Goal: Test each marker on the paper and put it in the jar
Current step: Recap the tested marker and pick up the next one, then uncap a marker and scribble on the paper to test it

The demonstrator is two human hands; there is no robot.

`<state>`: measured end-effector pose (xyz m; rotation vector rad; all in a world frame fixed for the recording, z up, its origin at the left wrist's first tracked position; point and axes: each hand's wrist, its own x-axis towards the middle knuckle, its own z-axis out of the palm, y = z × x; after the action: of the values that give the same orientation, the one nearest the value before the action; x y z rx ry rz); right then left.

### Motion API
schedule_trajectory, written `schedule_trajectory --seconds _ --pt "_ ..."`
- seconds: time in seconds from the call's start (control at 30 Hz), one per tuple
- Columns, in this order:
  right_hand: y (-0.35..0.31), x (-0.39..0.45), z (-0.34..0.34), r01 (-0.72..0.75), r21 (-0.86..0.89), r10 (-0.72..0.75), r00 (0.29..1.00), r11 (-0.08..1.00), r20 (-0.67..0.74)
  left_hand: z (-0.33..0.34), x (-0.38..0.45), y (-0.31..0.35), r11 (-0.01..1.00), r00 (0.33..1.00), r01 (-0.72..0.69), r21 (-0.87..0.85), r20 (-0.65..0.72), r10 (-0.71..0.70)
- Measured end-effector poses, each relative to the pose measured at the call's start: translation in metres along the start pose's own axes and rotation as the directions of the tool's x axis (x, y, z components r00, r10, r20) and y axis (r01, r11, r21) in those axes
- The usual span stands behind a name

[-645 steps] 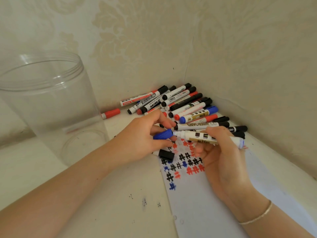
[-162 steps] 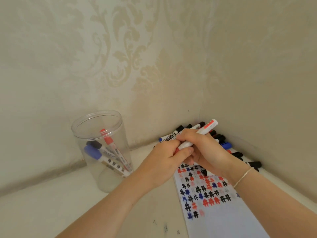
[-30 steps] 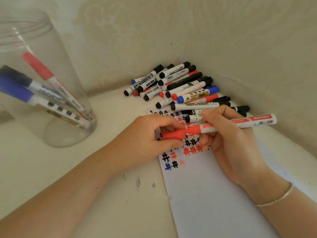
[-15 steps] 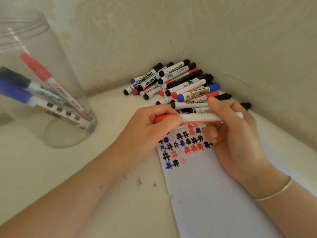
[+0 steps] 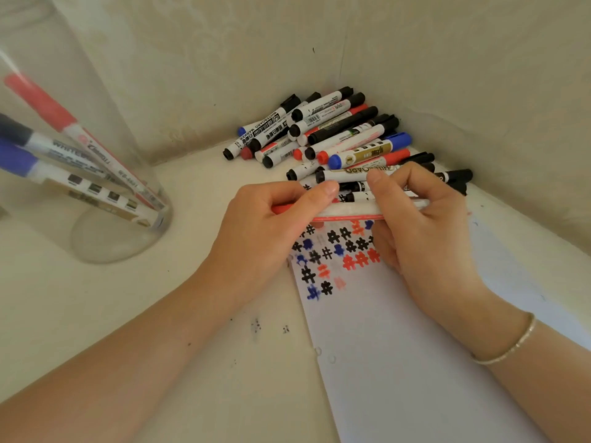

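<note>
I judge I'm at the cap of the red marker (image 5: 348, 212) — my left hand (image 5: 271, 231) pinches its red end, my right hand (image 5: 422, 219) curls round the white barrel, level above the paper (image 5: 415, 362). Next: a straight pull apart. Three markers already lean inside the jar (image 5: 96, 187) — clear plastic, upright.

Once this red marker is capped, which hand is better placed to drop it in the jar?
Left. The left hand grips the red marker at its cap end and is on the jar's side; the right hand would have to cross over.
</note>
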<state>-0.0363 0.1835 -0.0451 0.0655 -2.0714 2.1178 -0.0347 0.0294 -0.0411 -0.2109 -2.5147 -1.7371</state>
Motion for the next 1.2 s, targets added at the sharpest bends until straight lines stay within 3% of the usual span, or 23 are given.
schedule_trajectory --seconds 0.17,0.27,0.4,0.5,0.6,0.7,0.8,0.87,0.9,0.93,0.97,1.0,1.03,1.1,1.2 --pt "0.003 0.002 0.002 0.063 -0.098 -0.063 0.998 0.993 0.004 0.000 -0.001 -0.001 0.999 1.000 -0.018 0.031 -0.023 0.019" --pt "-0.001 0.005 0.002 0.016 -0.137 -0.014 1.000 0.990 0.019 0.000 -0.002 0.002 1.000 0.999 -0.025 0.019 -0.047 0.026" --pt "-0.022 0.028 0.005 -0.155 0.051 0.155 0.988 0.987 -0.008 -0.003 0.000 0.019 0.996 0.997 -0.022 -0.090 -0.074 0.015" --pt "-0.048 0.047 0.021 -0.172 0.196 0.165 0.985 0.966 0.049 -0.022 0.009 0.045 0.982 0.968 -0.139 -0.125 -0.226 0.109" --pt "-0.071 0.061 0.051 -0.216 0.354 0.165 0.972 0.910 0.170 -0.050 0.017 0.079 0.932 0.878 -0.314 -0.178 -0.428 0.215" --pt "-0.094 0.067 0.091 -0.341 0.426 0.208 0.921 0.838 0.329 -0.079 0.021 0.106 0.890 0.729 -0.450 -0.073 -0.606 0.319" --pt "-0.104 0.075 0.123 -0.279 0.182 0.194 0.905 0.943 0.379 -0.111 0.018 0.118 0.850 0.566 -0.497 0.175 -0.677 0.471" --pt "-0.092 0.084 0.131 0.000 -0.186 0.063 0.941 0.983 0.331 -0.133 0.011 0.121 0.804 0.456 -0.491 0.334 -0.688 0.564" --pt "-0.080 0.089 0.131 0.247 -0.469 -0.072 0.931 0.848 0.359 -0.143 0.007 0.121 0.783 0.417 -0.483 0.392 -0.684 0.599" --pt "-0.066 0.095 0.131 0.452 -0.679 -0.146 0.876 0.579 0.459 -0.152 0.004 0.120 0.766 0.393 -0.462 0.447 -0.672 0.628" --pt "-0.052 0.098 0.130 0.576 -0.762 -0.123 0.814 0.295 0.568 -0.161 0.000 0.118 0.756 0.384 -0.423 0.500 -0.656 0.649" --pt "-0.041 0.101 0.130 0.637 -0.766 -0.064 0.771 0.086 0.633 -0.167 -0.002 0.115 0.750 0.389 -0.371 0.547 -0.642 0.661" --pt "-0.030 0.103 0.131 0.651 -0.758 0.002 0.758 -0.040 0.652 -0.172 -0.003 0.111 0.748 0.407 -0.314 0.585 -0.629 0.662" --pt "-0.014 0.102 0.136 0.682 -0.716 -0.033 0.720 -0.146 0.693 -0.176 -0.003 0.104 0.746 0.486 -0.202 0.635 -0.596 0.639" --pt "0.008 0.111 0.141 0.716 -0.684 -0.168 0.663 -0.142 0.729 -0.179 0.000 0.095 0.708 0.643 -0.035 0.705 -0.527 0.556"
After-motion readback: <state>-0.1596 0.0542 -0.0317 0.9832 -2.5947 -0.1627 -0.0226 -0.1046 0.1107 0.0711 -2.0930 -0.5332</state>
